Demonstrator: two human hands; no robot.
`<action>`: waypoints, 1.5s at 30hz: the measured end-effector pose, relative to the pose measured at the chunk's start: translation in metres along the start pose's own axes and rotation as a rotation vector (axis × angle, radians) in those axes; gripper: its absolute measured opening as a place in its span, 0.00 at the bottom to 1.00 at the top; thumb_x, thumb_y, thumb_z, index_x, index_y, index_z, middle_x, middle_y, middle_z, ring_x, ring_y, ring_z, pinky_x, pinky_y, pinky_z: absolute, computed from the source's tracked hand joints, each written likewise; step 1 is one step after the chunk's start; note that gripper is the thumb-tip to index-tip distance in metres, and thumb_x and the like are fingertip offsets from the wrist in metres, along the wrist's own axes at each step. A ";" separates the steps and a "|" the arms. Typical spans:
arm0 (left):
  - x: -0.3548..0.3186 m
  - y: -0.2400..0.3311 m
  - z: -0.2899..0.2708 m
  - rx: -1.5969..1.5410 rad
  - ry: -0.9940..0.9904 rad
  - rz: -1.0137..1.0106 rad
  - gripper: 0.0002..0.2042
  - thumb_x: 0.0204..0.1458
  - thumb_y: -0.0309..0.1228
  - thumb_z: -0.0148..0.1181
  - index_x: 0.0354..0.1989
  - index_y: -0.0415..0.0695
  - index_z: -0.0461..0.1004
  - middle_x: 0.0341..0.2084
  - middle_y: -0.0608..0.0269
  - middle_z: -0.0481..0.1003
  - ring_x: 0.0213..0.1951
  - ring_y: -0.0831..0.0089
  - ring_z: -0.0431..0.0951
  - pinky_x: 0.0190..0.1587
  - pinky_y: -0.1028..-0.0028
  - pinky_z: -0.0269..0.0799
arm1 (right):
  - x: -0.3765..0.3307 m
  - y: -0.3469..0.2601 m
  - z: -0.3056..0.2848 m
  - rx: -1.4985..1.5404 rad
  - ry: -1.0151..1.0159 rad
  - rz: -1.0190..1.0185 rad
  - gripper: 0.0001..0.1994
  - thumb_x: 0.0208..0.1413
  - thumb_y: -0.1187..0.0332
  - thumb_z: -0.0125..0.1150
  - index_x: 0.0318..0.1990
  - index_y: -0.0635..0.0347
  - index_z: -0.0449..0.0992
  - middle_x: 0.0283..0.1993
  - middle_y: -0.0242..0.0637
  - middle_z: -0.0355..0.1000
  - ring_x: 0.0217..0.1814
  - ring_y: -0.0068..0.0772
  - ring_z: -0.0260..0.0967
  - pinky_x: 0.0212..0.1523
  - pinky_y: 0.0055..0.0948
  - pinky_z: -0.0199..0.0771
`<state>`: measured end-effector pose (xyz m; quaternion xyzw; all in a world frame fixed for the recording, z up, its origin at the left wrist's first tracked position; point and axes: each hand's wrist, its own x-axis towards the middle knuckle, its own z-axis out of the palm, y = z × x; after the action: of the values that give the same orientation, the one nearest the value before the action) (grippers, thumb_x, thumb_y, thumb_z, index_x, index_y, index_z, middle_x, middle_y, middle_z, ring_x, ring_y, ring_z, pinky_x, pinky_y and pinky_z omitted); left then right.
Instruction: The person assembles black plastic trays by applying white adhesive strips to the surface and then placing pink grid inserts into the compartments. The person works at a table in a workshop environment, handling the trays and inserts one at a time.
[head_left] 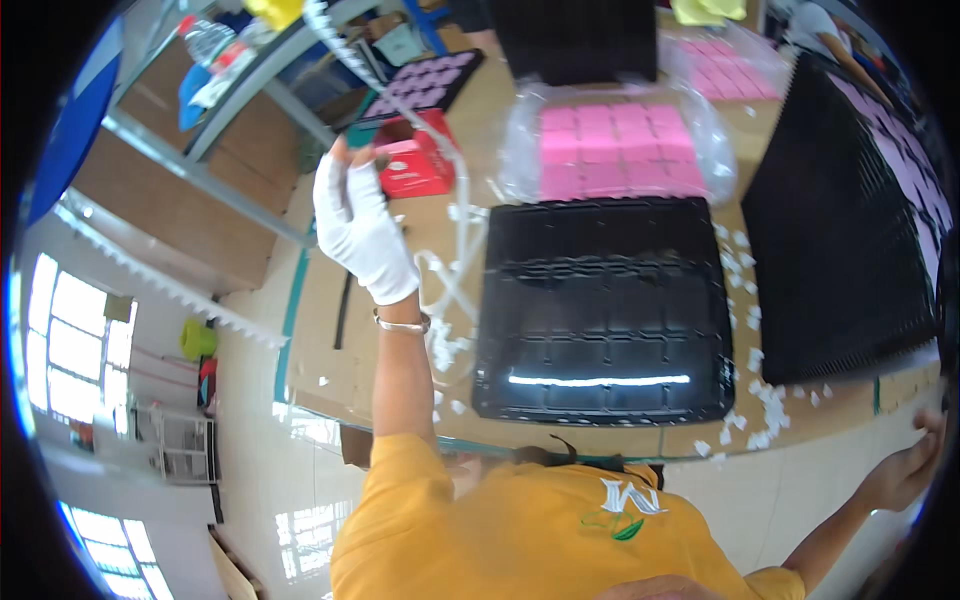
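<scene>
My left hand (362, 228), in a white glove that leaves some fingertips bare, is raised at the near side of a red box (415, 165). Its fingers point up and away with a gap between them, and I see nothing held. My right hand (900, 470), bare, is at the far right rim beside the table edge, below the tall stack of black trays (830, 240). Its fingers look bent together; what they hold, if anything, is hidden. In front of me lies a glossy black moulded tray (605, 310) with a grid of shallow ridges.
Beyond the tray sit pink blocks in clear plastic wrap (620, 150). A white strip (460, 200) trails past the red box. White scraps (770, 415) are strewn around the tray. Another black tray holding pink pieces (425, 85) lies at the back left, near a metal shelf (160, 155).
</scene>
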<state>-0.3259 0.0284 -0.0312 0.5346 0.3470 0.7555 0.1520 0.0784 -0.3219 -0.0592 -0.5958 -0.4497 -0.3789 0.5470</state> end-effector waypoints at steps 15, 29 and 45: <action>0.138 -0.161 -0.003 -0.092 -0.647 -0.365 0.16 0.46 0.21 0.60 0.46 0.40 0.75 0.34 0.65 0.78 0.34 0.79 0.76 0.39 0.78 0.72 | 0.061 -0.245 0.250 0.565 -0.341 -0.568 0.16 0.51 0.83 0.61 0.49 0.67 0.73 0.31 0.42 0.69 0.28 0.39 0.69 0.29 0.29 0.70; 0.087 -0.034 -0.153 -0.315 -0.552 -0.587 0.19 0.48 0.19 0.64 0.51 0.31 0.73 0.37 0.59 0.80 0.36 0.76 0.79 0.40 0.79 0.74 | 0.202 -0.322 0.457 0.214 -0.071 -1.084 0.05 0.53 0.63 0.59 0.30 0.49 0.79 0.31 0.32 0.72 0.39 0.36 0.71 0.41 0.36 0.65; -0.005 -0.042 -0.115 -0.407 -0.712 -0.796 0.23 0.49 0.18 0.60 0.57 0.34 0.70 0.41 0.61 0.78 0.36 0.78 0.78 0.40 0.79 0.73 | 0.224 -0.255 0.486 0.245 -0.148 -0.815 0.06 0.55 0.68 0.57 0.34 0.58 0.80 0.33 0.42 0.70 0.41 0.45 0.72 0.41 0.38 0.72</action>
<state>-0.4352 0.0134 -0.0851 0.5444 0.2966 0.4647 0.6323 -0.1140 0.1868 0.1761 -0.3256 -0.7281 -0.4640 0.3855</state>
